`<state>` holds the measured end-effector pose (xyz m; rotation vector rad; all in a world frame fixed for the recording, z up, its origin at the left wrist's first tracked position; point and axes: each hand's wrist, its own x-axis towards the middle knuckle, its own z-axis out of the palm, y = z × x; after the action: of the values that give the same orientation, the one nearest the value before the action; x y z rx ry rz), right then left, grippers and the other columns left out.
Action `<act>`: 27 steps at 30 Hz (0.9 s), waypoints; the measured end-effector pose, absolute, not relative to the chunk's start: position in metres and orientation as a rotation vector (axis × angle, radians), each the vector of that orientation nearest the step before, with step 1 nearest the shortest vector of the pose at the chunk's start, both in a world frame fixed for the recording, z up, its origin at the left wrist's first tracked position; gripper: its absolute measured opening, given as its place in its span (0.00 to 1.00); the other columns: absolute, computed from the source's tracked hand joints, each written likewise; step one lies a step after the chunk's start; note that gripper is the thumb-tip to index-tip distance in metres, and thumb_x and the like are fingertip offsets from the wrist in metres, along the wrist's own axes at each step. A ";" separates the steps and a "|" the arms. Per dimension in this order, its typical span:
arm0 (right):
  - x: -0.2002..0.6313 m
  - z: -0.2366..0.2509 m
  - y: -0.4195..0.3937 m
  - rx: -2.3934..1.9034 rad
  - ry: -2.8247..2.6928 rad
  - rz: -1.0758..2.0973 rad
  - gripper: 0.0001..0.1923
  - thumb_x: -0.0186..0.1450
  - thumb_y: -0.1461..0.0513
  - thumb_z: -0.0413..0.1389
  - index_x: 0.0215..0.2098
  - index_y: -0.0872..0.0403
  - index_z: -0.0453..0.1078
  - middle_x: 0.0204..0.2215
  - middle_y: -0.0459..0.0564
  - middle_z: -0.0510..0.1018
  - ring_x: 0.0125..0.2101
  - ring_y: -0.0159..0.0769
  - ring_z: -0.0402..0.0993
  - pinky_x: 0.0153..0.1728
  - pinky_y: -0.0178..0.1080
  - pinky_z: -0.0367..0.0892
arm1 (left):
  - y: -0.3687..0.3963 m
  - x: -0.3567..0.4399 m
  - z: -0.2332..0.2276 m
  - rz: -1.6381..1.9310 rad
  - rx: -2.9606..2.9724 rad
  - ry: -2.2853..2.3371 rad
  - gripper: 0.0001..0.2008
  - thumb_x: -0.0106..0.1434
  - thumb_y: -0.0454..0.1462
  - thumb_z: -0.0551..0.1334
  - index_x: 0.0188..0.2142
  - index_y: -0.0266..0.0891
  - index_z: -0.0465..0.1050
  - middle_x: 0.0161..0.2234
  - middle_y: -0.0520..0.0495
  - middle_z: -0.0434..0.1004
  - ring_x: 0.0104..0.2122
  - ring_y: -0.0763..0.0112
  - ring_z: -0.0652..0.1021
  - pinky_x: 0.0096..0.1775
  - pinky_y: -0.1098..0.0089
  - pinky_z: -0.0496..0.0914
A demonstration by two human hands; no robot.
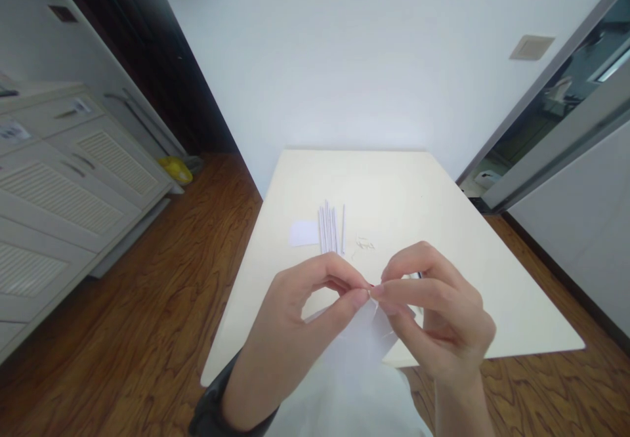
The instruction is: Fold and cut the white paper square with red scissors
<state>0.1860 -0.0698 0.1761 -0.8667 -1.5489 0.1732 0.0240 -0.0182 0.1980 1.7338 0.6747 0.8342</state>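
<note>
- Table (443,227) was cream, pushed against a white wall; I worked over its near edge, so the work had no surface under it.
- White paper sheet (361,338) hung between my hands above my lap and the table's near edge, its top corner pinched at the fingertips, the rest draping down. To me it looked like a roll being started at that corner.
- My left hand (300,319) was curled, thumb and forefinger pressed together on the paper's top edge. The other fingers were tucked; I couldn't tell if they touched the sheet.
- My right hand (438,312) did the same: thumb and forefinger closed on the same corner, tips nearly touching the left's. A dark bit showed behind the knuckles, too small to name.
- Rolled paper sticks (329,228) lay side by side mid-table, well apart from my hands, one lying slightly to the right of the bundle.
- Small white paper piece (304,233) lay flat just left of the sticks.
- Tiny scraps or thread (365,244) sat just right of the sticks, too small to tell.
- Judgement: a good start needed a tight, even first turn, both pinches level, the edge kept square; a loose corner would likely give a fat, uneven stick. Lowering onto the table would probably have steadied it.
</note>
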 end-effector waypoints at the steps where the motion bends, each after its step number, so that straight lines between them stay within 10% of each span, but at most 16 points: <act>1: 0.186 0.175 -0.070 -0.858 -1.554 0.148 0.16 0.55 0.77 0.54 0.37 0.57 0.76 0.29 0.50 0.71 0.29 0.36 0.69 0.22 0.39 0.63 | -0.017 0.024 0.199 0.821 1.728 0.673 0.06 0.63 0.32 0.60 0.32 0.44 0.73 0.29 0.57 0.76 0.32 0.77 0.76 0.37 0.77 0.69; 18: 0.192 0.163 -0.065 -0.825 -1.639 -0.353 0.18 0.53 0.76 0.53 0.39 0.59 0.77 0.32 0.52 0.72 0.30 0.37 0.71 0.22 0.39 0.68 | -0.016 0.024 0.193 0.835 1.657 0.641 0.06 0.63 0.34 0.61 0.29 0.43 0.72 0.28 0.57 0.74 0.30 0.78 0.74 0.34 0.77 0.67; 27: 0.184 0.171 -0.074 -0.922 -1.535 -0.071 0.12 0.58 0.71 0.55 0.38 0.58 0.76 0.36 0.52 0.72 0.34 0.38 0.71 0.28 0.41 0.66 | -0.018 0.022 0.196 0.819 1.704 0.679 0.05 0.63 0.33 0.61 0.30 0.43 0.71 0.28 0.56 0.75 0.31 0.77 0.75 0.36 0.75 0.69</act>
<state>0.1843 -0.0737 0.1713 -0.9216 -1.5354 -0.0711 0.0223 -0.0184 0.1963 1.7040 0.6792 0.8193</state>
